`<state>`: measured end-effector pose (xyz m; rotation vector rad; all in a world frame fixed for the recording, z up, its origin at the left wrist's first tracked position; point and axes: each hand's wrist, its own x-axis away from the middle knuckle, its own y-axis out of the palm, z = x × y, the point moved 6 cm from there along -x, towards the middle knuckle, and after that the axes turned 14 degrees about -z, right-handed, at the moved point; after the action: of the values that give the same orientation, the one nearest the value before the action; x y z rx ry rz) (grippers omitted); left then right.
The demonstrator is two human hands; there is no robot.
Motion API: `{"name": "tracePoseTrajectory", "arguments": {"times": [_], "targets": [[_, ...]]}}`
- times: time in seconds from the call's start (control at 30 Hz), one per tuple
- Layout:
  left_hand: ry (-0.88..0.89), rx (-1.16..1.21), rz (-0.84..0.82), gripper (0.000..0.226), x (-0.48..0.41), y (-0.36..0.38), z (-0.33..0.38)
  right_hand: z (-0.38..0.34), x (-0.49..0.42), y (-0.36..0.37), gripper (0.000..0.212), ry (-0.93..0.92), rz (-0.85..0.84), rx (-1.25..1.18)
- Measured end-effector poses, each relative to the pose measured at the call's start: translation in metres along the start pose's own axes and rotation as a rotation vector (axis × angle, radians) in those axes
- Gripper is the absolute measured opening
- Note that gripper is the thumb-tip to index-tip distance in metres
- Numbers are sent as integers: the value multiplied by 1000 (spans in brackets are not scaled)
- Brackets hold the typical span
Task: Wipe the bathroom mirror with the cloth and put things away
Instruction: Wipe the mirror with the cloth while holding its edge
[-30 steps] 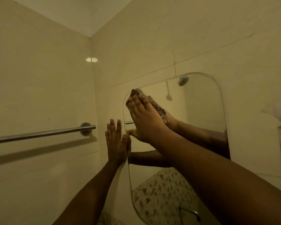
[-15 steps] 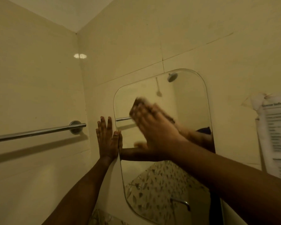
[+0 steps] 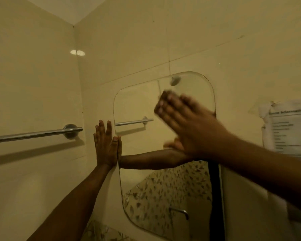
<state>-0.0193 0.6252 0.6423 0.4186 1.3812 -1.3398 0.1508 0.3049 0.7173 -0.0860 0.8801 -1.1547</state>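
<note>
1. Head view: bathroom corner w/ cream wall tiles [image 3: 198, 40], dim yellow light.
2. Frameless mirror [image 3: 137, 105] w/ rounded corners is fixed to the wall facing the camera, centre of frame.
3. The right hand [image 3: 189, 126] reaches in from lower right. Its fingers are straight and together, laid flat vs. the mirror's upper right part. Hand is motion-blurred.
4. The cloth [image 3: 163, 96], brownish, sits between those fingers and the glass. Only a strip shows past the fingertips, and it is too blurred for detail.
5. The left hand [image 3: 105, 146] is released, holding nothing. Palm and straight fingers are flat on the tile just beside the mirror's left edge, thumb touching that edge.
6. A chrome towel bar [image 3: 33, 134] runs along the left wall, ending near the corner, apart from the left hand.
7. The mirror reflects a shower head [image 3: 175, 80] at top, the towel bar, both forearms, leaf-patterned tiles [image 3: 163, 192] lower down and a tap [image 3: 180, 212].
8. A printed paper notice [image 3: 288, 129] hangs on the wall right of the mirror. Its heading is partly legible ("Information"); the rest is blurred.
</note>
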Motion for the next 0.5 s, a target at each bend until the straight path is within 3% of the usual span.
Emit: {"name": "tracePoseTrajectory", "arguments": {"times": [0.1, 0.23, 0.27, 0.33, 0.4, 0.5], "targets": [[12, 1, 0, 65, 0, 0, -2, -87, 62, 60, 91, -264, -151, -15], [-2, -12, 1, 66, -1, 0, -3, -150, 142, 99, 51, -458, -172, 61], [-6, -13, 2, 66, -2, 0, -3, -142, 141, 96, 53, -465, -186, 75], [-10, -11, 4, 68, -2, 0, -4, -114, 122, 85, 77, -495, -215, 109], [-5, -19, 9, 67, -1, 1, -4, -69, 88, 63, 91, -385, -232, 51], [2, -21, 8, 67, -2, 1, -4, 25, 39, 1, 92, -104, 11, 77]]}}
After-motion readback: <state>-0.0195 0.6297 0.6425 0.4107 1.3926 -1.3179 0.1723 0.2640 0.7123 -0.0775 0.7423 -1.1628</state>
